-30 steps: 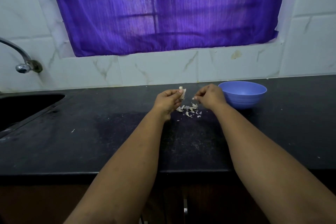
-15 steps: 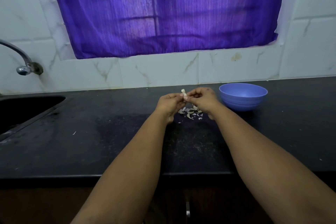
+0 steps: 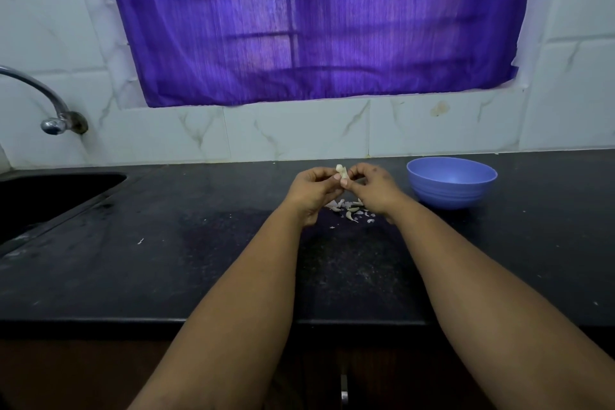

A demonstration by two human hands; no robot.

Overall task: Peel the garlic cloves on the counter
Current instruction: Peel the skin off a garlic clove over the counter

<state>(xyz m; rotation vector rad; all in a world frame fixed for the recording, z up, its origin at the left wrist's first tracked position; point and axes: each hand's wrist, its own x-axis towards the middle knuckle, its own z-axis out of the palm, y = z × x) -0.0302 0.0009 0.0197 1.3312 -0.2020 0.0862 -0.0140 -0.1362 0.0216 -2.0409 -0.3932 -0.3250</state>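
Garlic clove pinched between both hands, above the counter.
I see left hand and right hand together on it, near the back edge; peel scraps lie beneath, blue bowl to the right.

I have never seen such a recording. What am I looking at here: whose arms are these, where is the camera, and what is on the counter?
No machine here: a person wears a camera on the head, looking down at their own arms. The left hand and right hand both pinch one garlic clove above the black counter. Below them lies a small pile of garlic pieces and skins. A blue bowl stands to the right, a sink and tap to the left.
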